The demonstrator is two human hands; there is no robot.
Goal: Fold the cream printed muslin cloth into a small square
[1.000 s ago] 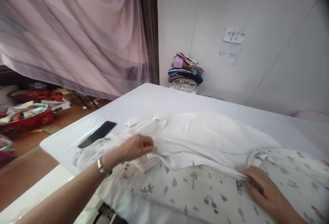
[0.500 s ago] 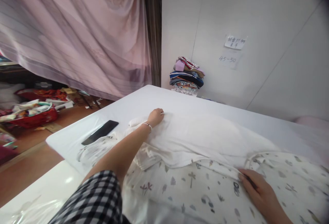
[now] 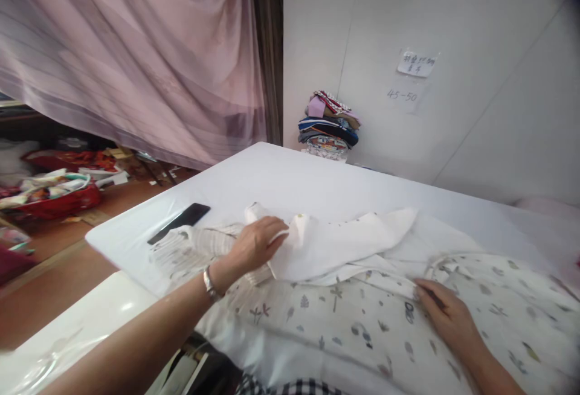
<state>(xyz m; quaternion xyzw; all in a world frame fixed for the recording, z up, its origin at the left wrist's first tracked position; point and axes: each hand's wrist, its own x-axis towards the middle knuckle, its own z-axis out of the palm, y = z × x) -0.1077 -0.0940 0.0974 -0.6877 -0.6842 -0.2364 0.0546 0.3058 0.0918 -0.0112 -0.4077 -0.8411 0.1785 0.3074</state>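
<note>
A white garment (image 3: 344,241) with small grey and brown prints lies spread on the white table (image 3: 290,180). My left hand (image 3: 256,244) is closed on a fold of this garment at its left end, pulling the fabric toward me. A metal bracelet sits on that wrist. My right hand (image 3: 446,316) lies flat on the printed part of the garment near its neckline, fingers stretched out and pressing the cloth down.
A black phone (image 3: 181,221) lies on the table's left corner. A stack of folded clothes (image 3: 328,126) stands against the white wall at the back. A pink curtain (image 3: 136,63) hangs at left, with cluttered red baskets (image 3: 49,192) on the brown floor.
My left hand reached to the garment's far edge, gripped it, and drew it back toward me, folding the white fabric over. My right hand stayed pressed on the cloth.
</note>
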